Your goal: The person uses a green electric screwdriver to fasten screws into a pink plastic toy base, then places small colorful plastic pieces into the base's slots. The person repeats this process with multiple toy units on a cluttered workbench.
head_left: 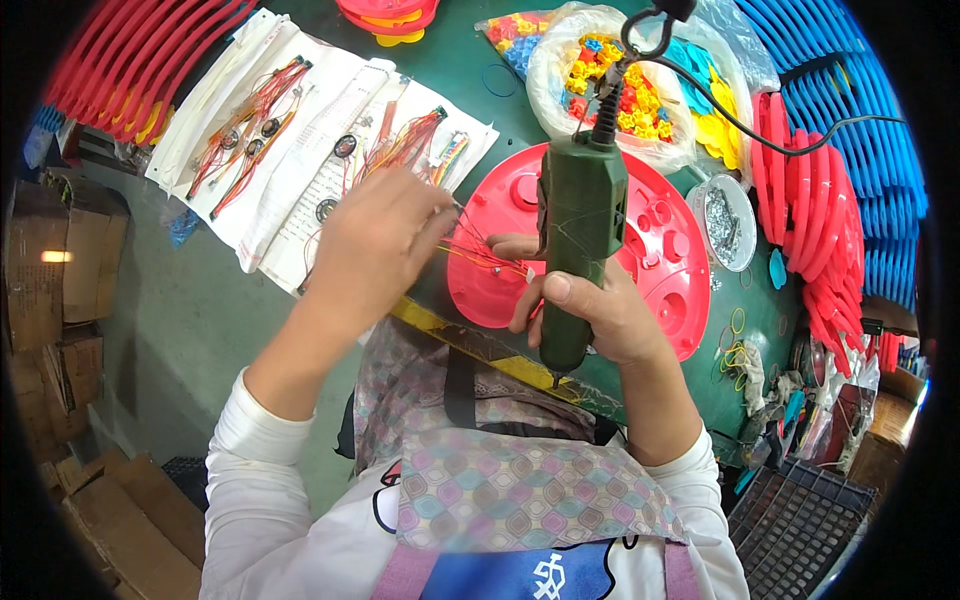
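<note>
A dark green electric screwdriver (582, 210) hangs upright from a cord and hook, its bit pointing down. My right hand (615, 315) is wrapped round its lower body, thumb in front and fingers behind. My left hand (385, 235) is closed on a bundle of thin red and yellow wires (470, 245), its fingertips partly hidden. The wires stretch over a red molded plastic shell (490, 290) toward my right fingers. This shell lies under both the screwdriver and my right hand, showing round recesses and raised posts.
Wired speaker assemblies (270, 127) lie on white paper sheets (290, 170) at left. Bags of small colored plastic parts (640, 105) and a tub of screws (725, 222) stand beyond and right of the shell. Red parts (815, 210) and blue parts (850, 120) are stacked at right.
</note>
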Tool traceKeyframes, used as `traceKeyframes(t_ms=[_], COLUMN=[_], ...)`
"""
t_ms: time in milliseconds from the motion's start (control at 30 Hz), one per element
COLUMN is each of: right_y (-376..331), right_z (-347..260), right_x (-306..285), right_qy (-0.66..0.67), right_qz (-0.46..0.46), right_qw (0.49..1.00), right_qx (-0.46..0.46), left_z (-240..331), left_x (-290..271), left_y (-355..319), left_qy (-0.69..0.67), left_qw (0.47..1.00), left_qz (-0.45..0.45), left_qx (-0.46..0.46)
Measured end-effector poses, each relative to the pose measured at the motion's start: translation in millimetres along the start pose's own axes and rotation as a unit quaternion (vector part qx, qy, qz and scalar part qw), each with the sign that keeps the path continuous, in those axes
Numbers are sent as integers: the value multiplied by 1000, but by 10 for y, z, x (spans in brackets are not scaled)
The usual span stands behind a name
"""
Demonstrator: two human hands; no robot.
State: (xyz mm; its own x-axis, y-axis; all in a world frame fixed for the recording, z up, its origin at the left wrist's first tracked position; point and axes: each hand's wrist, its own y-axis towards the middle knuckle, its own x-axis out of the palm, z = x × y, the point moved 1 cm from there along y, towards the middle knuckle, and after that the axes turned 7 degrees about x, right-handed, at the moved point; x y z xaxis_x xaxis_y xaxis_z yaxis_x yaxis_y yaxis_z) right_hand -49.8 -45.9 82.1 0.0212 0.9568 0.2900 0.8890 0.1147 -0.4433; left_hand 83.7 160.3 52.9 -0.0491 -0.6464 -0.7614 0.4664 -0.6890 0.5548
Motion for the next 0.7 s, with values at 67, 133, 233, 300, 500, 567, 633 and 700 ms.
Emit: traceKeyframes(t_ms=[67, 133, 233, 300, 500, 567, 633, 700], right_y=[8, 17, 21, -13, -218, -285, -346, -389], right_z=[16, 43, 40, 0, 9, 30, 7, 2], right_x=[1, -8, -29, -43, -150, -266, -377, -426], right_qy=[-3, -3, 4, 22, 82, 88, 78, 77], right_qz=[5, 13, 9, -12, -26, 3, 38, 76], right_qw=[1000, 1000, 1000, 1000, 996, 996, 996, 993], right_qx=[1, -4, -8, 3, -16, -23, -23, -41], left_z=[36, 21, 23, 104, 360, 390, 441, 520], left_x=[33, 43, 72, 40, 77, 147, 200, 247], left_y=[-71, -113, -95, 24, 369, 439, 496, 560], left_qy=[-65, -98, -184, -205, -199, -219, -264, -342], left_qw=[993, 975, 969, 971, 979, 974, 960, 923], left_qz=[-79, -143, -107, -75, -35, -33, -53, -95], left_qx=[-63, -139, -125, -93, -31, -46, -82, -149])
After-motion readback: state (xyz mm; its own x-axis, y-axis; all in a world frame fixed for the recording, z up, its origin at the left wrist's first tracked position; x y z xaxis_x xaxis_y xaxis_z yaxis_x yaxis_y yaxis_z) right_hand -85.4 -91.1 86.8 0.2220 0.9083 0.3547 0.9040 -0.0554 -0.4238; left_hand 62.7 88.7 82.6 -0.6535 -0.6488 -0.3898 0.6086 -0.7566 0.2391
